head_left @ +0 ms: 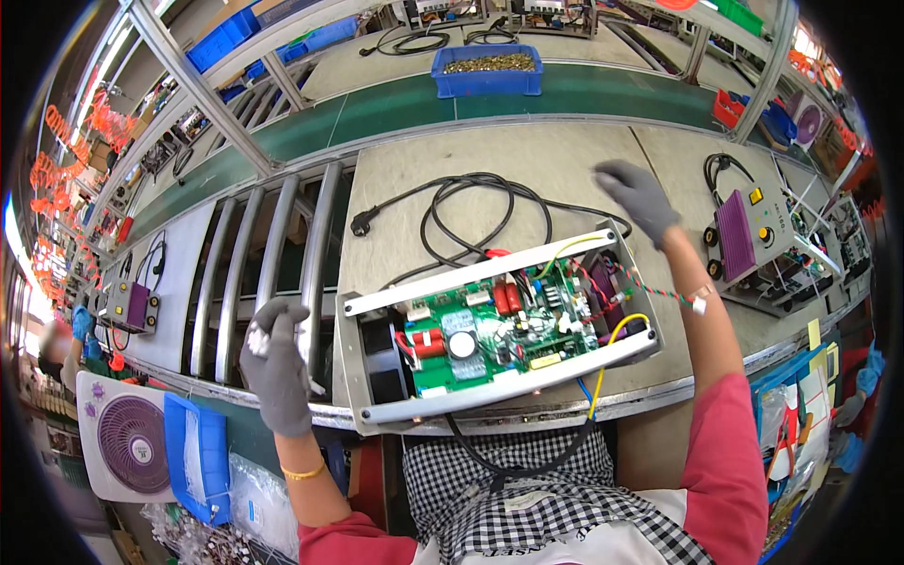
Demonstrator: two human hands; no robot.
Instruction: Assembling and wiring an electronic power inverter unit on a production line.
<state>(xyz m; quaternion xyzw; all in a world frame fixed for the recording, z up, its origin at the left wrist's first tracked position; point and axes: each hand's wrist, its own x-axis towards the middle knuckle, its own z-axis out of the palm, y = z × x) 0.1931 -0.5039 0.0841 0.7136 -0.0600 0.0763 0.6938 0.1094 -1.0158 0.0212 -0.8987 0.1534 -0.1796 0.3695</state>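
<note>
In front of me an open-topped electronic unit [508, 330] lies tilted on the bench, its green circuit board, red components and wires showing between two pale metal rails. My left hand [275, 367], in a grey glove, is raised beside the unit's left end. Its fingers are curled together with something small and white at the fingertips, too small to name. Over the bench beyond the unit's far right corner, my grey-gloved right hand [642, 196] reaches out, fingers stretched, slightly blurred and apparently holding nothing. A black power cable with a plug [362, 223] loops behind the unit.
Metal rollers [273, 254] adjoin the bench on the left. A purple-sided machine [744, 235] stands at the right. On the green conveyor [377, 115] sits a blue bin [488, 83] of small brassy parts. A fan [137, 443] and blue tray [196, 457] are at lower left. Other people's hands show at both edges.
</note>
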